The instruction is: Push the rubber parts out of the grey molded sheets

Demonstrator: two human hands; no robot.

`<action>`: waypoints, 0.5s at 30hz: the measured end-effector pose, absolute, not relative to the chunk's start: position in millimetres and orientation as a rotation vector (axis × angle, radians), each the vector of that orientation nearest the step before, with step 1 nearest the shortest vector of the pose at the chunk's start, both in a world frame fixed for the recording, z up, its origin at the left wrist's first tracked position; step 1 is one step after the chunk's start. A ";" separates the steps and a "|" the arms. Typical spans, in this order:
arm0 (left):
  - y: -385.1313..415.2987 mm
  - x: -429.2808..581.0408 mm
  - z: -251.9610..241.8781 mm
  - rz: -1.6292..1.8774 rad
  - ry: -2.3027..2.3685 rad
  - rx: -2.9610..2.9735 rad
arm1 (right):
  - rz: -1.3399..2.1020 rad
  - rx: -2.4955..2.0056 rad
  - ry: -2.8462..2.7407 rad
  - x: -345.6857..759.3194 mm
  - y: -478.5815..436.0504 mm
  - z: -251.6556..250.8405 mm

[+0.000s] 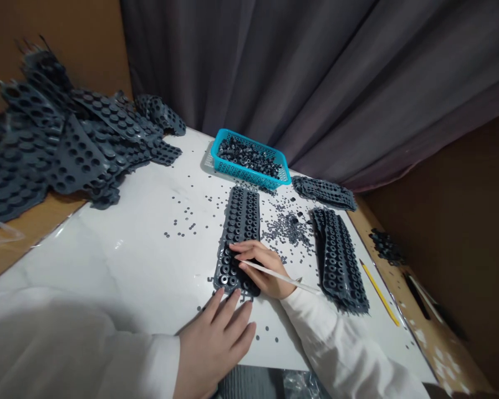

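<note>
A dark grey rubber sheet of small rings (pixel 239 233) lies lengthwise on the white table (pixel 141 266) in front of me. My right hand (pixel 261 269) rests on its near end, fingers pinched round a thin white stick (pixel 286 279) whose tip points at the rings. My left hand (pixel 216 338) lies flat on the table just below the sheet's near edge, fingers stretched out and together, holding nothing.
A blue basket (pixel 249 159) of loose rings stands behind the sheet. More ring sheets are stacked at right (pixel 341 257) and far right (pixel 324 191). A big heap of emptied sheets (pixel 66 144) fills the left. Small punched bits (pixel 286 227) are scattered about. A yellow pencil (pixel 380 292) lies at the right edge.
</note>
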State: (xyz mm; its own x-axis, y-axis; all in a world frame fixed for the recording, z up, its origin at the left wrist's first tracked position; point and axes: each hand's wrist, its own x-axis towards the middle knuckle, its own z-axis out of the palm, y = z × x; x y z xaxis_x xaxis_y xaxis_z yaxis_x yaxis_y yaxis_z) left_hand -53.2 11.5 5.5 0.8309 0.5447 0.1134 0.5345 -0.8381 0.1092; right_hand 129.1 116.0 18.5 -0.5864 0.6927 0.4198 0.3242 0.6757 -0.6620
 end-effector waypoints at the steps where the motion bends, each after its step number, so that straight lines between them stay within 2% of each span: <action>1: 11.5 -53.1 5.3 0.216 0.865 2.938 | 0.698 -0.776 -2.213 129.3 115.8 18.4; 5: 11.7 -53.0 4.2 0.236 0.864 2.953 | 0.642 -0.771 -2.260 130.5 116.7 17.3; 11: 10.8 -51.6 3.0 0.234 0.881 2.936 | 0.247 -0.582 -2.595 133.5 126.2 20.8; 15: 10.4 -51.4 2.8 0.228 0.876 2.931 | 0.294 -0.592 -2.542 133.0 126.7 25.8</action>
State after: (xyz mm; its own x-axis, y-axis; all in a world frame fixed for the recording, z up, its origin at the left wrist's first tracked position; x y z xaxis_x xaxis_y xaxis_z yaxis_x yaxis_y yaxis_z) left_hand -51.4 10.4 2.8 0.8260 0.5505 0.1209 0.5395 -0.8343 0.1134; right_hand 133.0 126.7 25.8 -0.7750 0.4632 0.4299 0.3527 0.8815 -0.3139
